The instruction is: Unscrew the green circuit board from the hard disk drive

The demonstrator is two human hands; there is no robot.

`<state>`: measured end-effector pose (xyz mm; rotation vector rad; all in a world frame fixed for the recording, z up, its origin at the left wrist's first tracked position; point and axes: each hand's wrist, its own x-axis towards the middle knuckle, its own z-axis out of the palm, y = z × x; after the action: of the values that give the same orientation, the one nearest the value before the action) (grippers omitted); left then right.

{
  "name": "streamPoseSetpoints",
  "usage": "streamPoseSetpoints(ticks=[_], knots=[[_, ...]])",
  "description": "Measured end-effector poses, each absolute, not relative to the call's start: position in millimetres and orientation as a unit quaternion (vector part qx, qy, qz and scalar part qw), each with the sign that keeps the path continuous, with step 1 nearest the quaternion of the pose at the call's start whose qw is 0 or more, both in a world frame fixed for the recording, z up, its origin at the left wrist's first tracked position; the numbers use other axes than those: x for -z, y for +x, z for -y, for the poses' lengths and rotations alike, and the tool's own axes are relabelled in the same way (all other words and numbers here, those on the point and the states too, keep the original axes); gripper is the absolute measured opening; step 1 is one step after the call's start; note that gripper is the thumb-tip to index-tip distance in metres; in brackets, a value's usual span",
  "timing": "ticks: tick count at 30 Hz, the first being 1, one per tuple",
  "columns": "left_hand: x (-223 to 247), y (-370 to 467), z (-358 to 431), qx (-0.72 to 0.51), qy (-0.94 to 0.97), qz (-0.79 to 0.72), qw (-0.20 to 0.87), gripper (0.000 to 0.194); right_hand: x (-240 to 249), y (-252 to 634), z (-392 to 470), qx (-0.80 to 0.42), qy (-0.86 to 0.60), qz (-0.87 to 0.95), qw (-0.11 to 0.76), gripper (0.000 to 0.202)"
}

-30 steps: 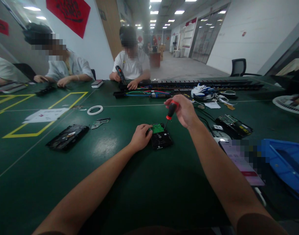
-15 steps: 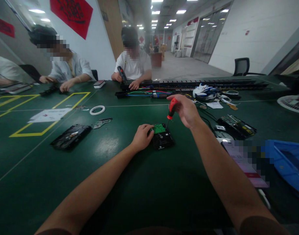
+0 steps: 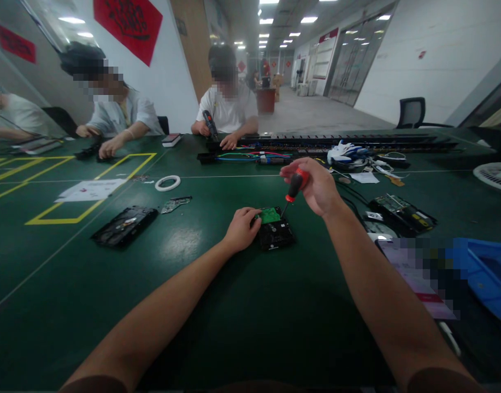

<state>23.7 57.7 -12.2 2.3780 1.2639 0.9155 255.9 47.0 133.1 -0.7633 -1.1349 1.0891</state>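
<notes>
A black hard drive [image 3: 277, 236] with a green circuit board [image 3: 270, 215] at its far side lies flat on the green table. My left hand [image 3: 242, 226] rests against the drive's left side, its fingers closed on the edge near the board. Above and to the right, my right hand [image 3: 316, 185] holds a red and black screwdriver [image 3: 296, 185] by the handle. The screwdriver leans, its tip down at the right end of the green board. Whether the tip sits in a screw is too small to tell.
Left of the drive lie a black casing [image 3: 125, 225], a loose circuit board [image 3: 176, 204] and a white ring [image 3: 167, 183]. To the right are an opened device [image 3: 404, 213], a blue bin [image 3: 490, 273] and gloves [image 3: 346, 153]. People work across the table.
The screwdriver leans more to the right, and my right hand has turned around its handle. The whole view has shifted slightly. My left hand stays at the drive.
</notes>
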Motion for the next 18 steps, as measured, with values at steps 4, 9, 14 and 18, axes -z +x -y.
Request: streamPoseSetpoints(ticks=[4, 9, 14, 18], knots=[[12.2, 23.8, -57.6, -0.317, 0.826, -0.443, 0.148, 0.032, -135.8, 253.8, -43.3, -0.471, -0.329, 0.534, 0.620, 0.017], [12.4, 24.4, -58.0, -0.318, 0.827, -0.440, 0.147, 0.032, -134.0, 251.5, -43.7, -0.450, -0.346, 0.544, 0.618, 0.018], [13.8, 24.5, -58.9, -0.320, 0.827, -0.439, 0.144, 0.031, -132.7, 254.7, -46.1, -0.431, -0.358, 0.536, 0.631, 0.018], [14.3, 23.8, -59.2, -0.321, 0.829, -0.436, 0.142, 0.031, -132.5, 255.4, -46.1, -0.444, -0.349, 0.527, 0.635, 0.019]])
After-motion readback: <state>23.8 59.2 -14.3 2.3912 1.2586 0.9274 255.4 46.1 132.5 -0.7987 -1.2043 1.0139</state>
